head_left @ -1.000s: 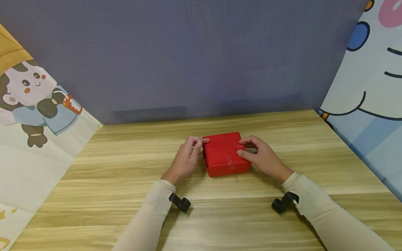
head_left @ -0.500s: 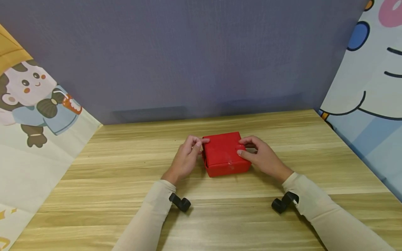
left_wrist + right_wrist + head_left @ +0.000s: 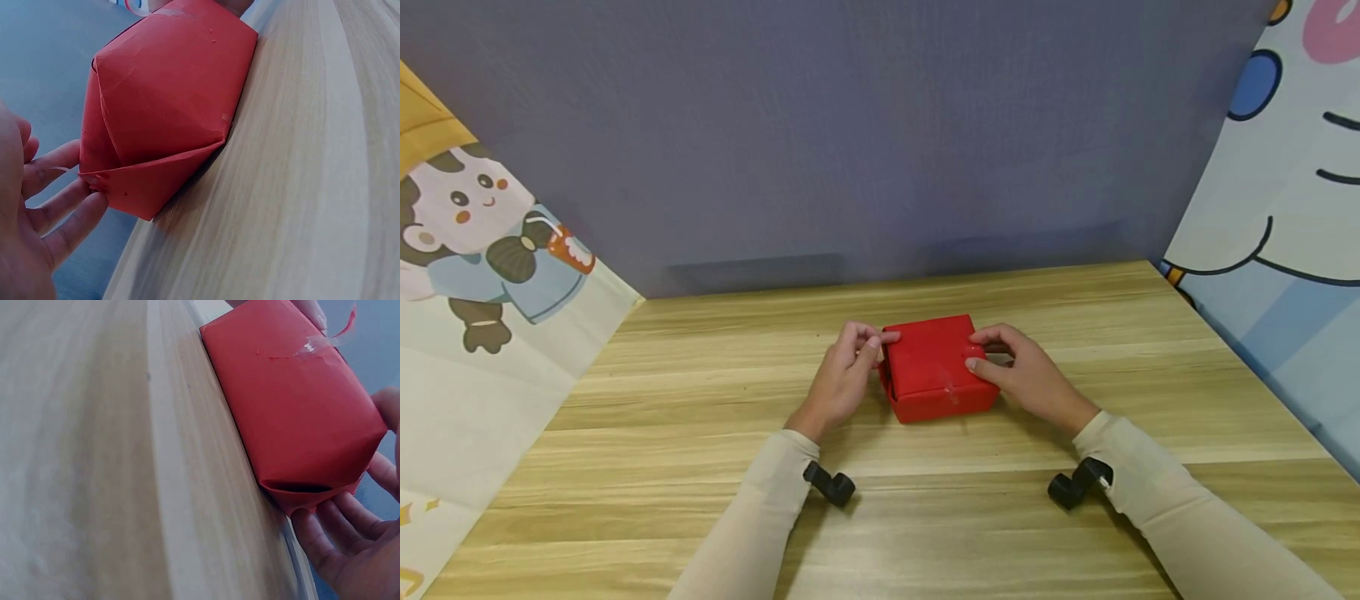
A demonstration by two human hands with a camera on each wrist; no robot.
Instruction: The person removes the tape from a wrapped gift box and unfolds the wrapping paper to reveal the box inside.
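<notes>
From left to right, one cartoon-printed panel (image 3: 475,408), one left hand (image 3: 838,375), one red package (image 3: 932,358), one right hand (image 3: 1037,379) and one second printed panel (image 3: 1292,225) are being shown. Two beige sleeves (image 3: 752,517) are being worn, and one black wrist device is being carried at each cuff, left (image 3: 830,483) and right (image 3: 1078,485).

The left hand is being kept bent at the package's left end: its index fingertip is being rested on the top edge, while the corner of the left end flap (image 3: 137,187) is being pinched by fingertips. At the right end, the thumb and index finger of the right hand are being held spread apart on the top, and the right end flap (image 3: 306,497) is being touched by other fingertips; the package is being gripped there.

The package is being supported by the wood-grained table (image 3: 700,375), between the hands. Its left flap is being held away from the body, a gap being left behind it, and a dark slit is being shown above the right flap. The long front side is being crossed by a seam, where clear tape (image 3: 322,342) is being seen.
</notes>
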